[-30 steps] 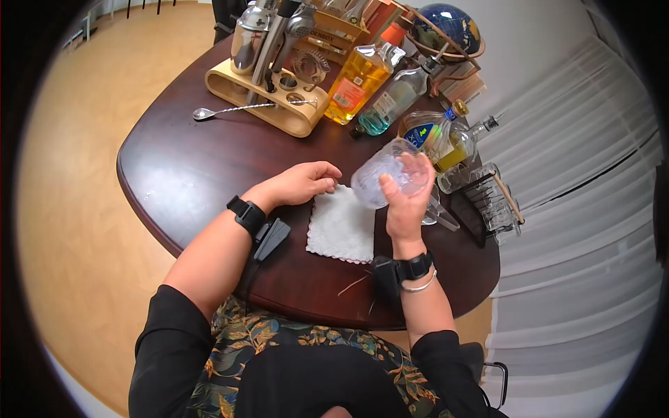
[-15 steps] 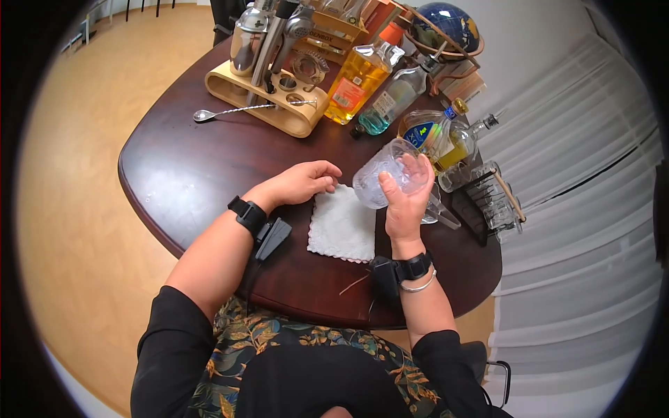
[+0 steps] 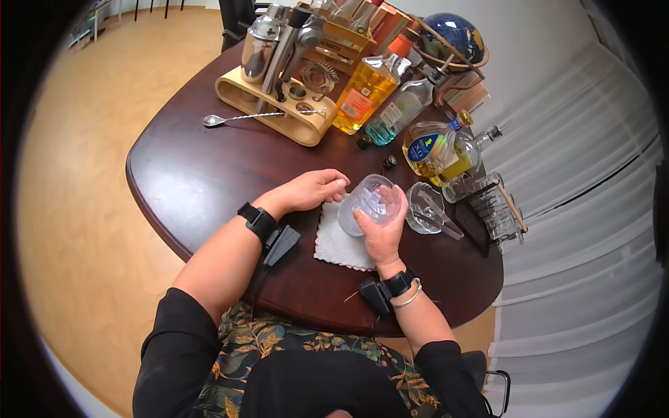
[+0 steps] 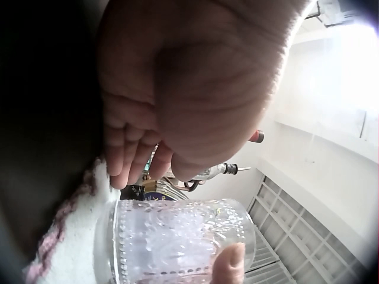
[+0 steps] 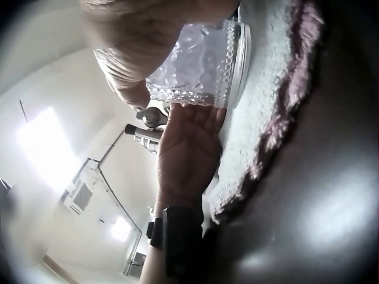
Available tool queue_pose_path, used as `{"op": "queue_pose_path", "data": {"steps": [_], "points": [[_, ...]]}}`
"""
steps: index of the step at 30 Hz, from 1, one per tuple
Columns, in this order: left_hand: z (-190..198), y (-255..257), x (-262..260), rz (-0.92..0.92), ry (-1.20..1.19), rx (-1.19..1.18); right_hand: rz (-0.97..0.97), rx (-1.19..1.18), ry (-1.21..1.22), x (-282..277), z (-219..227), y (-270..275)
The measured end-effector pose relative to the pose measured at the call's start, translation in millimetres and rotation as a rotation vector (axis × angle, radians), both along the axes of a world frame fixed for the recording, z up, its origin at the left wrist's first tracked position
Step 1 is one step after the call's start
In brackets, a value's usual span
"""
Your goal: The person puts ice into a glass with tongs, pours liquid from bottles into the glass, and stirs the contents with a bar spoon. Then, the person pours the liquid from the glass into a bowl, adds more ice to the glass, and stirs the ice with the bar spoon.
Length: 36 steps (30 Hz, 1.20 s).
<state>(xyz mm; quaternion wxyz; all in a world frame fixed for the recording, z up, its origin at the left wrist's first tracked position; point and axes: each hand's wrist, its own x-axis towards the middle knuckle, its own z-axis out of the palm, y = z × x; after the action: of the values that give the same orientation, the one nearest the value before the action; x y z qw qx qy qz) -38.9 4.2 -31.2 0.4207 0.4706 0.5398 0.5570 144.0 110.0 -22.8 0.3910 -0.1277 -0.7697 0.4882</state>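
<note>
Near the tabletop's (image 3: 195, 174) front edge, the right hand (image 3: 380, 233) has its grip wrapped around a patterned glass jar (image 3: 366, 202) on a white cloth (image 3: 334, 244). Left hand (image 3: 310, 189) rests on the cloth's far corner, fingers loosely curled, holding nothing.

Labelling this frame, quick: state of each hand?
Left hand: open, holds nothing, fingertips resting at the edge of the white cloth.
Right hand: grips the embossed glass jar, which stands on the cloth.
</note>
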Motion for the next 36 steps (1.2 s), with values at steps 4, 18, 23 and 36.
{"op": "queue_pose_path", "data": {"steps": [4,18,23,36], "points": [[-4.8,2.1,-1.3,-0.018,0.028,0.021,0.035,-0.032,-0.048,8.7,-2.1,1.1],[-10.3,3.8,-0.7,-0.007,0.146,0.066,0.41,0.802,-0.778,-115.8,164.7,58.5],[-0.8,-1.1,1.6,0.017,0.245,0.038,0.421,1.13,-0.914,-195.1,151.8,50.9],[2.7,-1.8,1.6,0.013,0.26,0.014,0.456,1.128,-0.906,-214.5,119.0,82.6]]}}
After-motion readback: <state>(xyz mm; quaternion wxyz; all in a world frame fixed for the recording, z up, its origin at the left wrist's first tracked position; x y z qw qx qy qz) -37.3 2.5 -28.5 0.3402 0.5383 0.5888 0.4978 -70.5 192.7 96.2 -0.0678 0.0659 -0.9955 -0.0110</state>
